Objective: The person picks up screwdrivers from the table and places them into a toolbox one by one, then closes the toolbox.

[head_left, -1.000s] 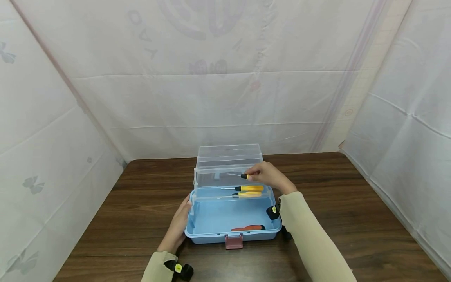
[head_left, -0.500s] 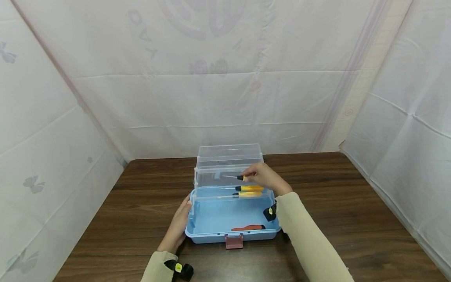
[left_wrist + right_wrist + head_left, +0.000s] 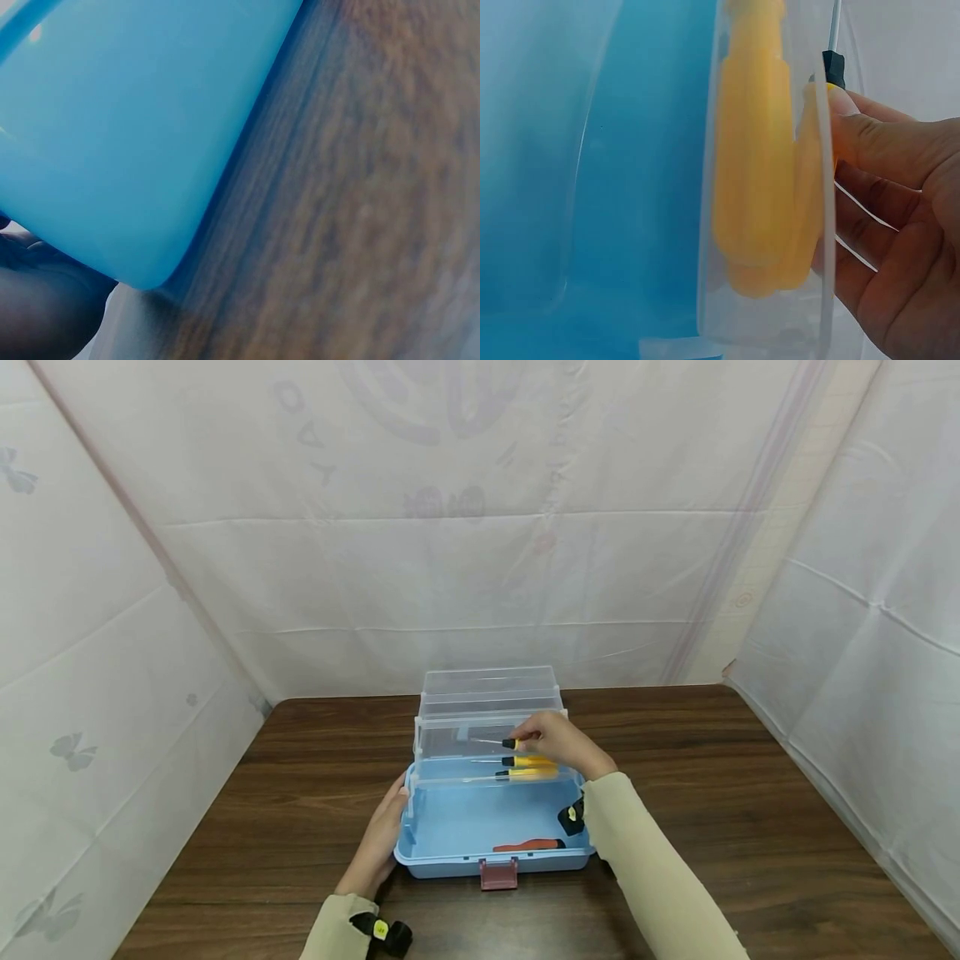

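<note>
An open light-blue toolbox stands on the table, its clear inner tray raised toward the back. My left hand holds the box's left side, thumb at the rim; the left wrist view shows mostly blue wall. Over the tray, my right hand pinches a yellow-and-black screwdriver, shaft pointing left. The right wrist view shows its black collar. Two more yellow screwdrivers, one behind and one in front, lie in the tray, handles rightward.
A slim red tool with a black end lies along the front of the box floor. The transparent lid stands raised behind. A dark red latch hangs at the front. White cloth encloses the wooden table.
My right hand has moved slightly left and down toward the tray, carrying the screwdriver. The left hand and the box stay put.
</note>
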Motion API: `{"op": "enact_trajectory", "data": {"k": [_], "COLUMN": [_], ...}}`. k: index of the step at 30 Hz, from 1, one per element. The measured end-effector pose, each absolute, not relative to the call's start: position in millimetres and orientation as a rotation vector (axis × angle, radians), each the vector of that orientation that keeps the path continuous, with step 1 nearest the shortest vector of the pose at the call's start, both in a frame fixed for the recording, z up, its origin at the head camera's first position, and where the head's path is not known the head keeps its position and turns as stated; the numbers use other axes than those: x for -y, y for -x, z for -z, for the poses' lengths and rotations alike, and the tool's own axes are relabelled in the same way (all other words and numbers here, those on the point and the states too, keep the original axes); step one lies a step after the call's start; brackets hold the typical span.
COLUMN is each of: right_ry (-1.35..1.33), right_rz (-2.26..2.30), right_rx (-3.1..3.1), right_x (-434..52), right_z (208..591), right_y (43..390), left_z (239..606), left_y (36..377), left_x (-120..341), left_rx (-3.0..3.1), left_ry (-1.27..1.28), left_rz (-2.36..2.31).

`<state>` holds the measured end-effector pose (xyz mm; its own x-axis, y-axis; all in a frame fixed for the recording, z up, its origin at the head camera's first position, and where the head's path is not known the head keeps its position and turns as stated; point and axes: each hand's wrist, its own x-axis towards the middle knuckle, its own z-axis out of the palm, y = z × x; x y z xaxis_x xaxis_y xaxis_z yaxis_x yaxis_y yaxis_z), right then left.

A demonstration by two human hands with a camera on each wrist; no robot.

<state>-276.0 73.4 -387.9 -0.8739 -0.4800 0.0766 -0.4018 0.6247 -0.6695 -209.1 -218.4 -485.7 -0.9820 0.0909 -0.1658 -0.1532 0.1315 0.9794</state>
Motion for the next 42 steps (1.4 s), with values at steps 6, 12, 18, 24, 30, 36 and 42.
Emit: {"op": "enact_trajectory", "data": {"k": [6, 12, 18, 24, 30, 36, 42], "right_ry": [0.708, 0.700, 0.724, 0.704, 0.714, 0.715, 0.699], "right_rz": [1.071, 1.049, 1.021, 0.997, 0.966, 0.942, 0.925], "right_rx": [-2.746, -2.751, -2.769, -2.767, -2.781, -2.790, -2.797], "right_x": [-71.2, -70.1, -68.4, -66.1, -65.5, -65.3, -64.7], "right_z": [388.7, 390.1, 390.7, 391.4, 391.8, 392.5, 392.6], "right_y": [273.5, 272.0, 271.1, 271.0, 270.6, 270.4, 269.4], "left_z": [485.9, 485.3, 484.3, 484.3, 483.8, 483.2, 484.3], "left_y": [208.9, 208.8, 208.5, 207.8, 207.3, 207.3, 208.0], "left_x": [217.8, 218.7, 218.8, 217.7, 217.4, 217.2, 216.9], "left_rx": [-2.216, -2.223, -2.235, -2.220, -2.216, -2.232, -2.219], "left_ry": [0.060, 0.066, 0.070, 0.064, 0.068, 0.079, 0.091], "left_rz": [-1.958, -1.953, -1.946, -1.952, -1.954, -1.946, -1.949]}}
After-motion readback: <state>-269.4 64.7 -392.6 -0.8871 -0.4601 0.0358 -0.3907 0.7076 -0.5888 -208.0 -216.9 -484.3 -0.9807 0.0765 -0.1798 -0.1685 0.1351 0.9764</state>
